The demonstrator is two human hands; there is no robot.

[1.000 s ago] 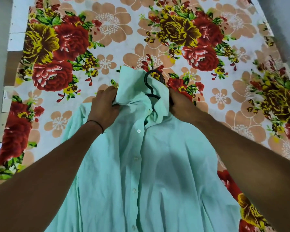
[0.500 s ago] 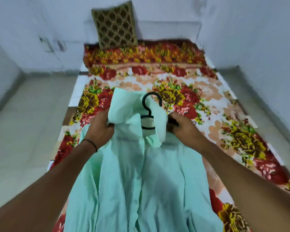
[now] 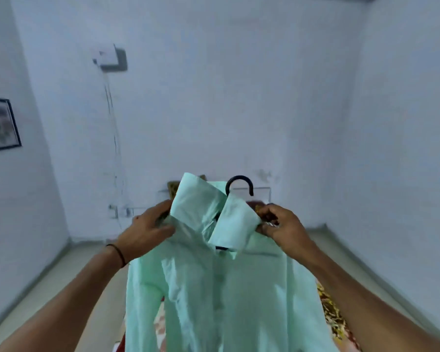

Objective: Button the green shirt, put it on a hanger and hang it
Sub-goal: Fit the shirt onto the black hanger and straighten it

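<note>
Left hand (image 3: 148,229) and right hand (image 3: 282,224) grip the green shirt (image 3: 214,301) at the shoulders, its hanger (image 3: 239,177) mostly hidden.

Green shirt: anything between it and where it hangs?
Nothing visible. The left hand and right hand hold the green shirt in open air, hanger hook free above the collar. No rail or peg in view.

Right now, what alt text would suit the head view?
Two hands hold a green shirt on a black hanger up before a pale wall. The left hand grips one shoulder, the right hand pinches the other. Floral bedding shows below.
</note>
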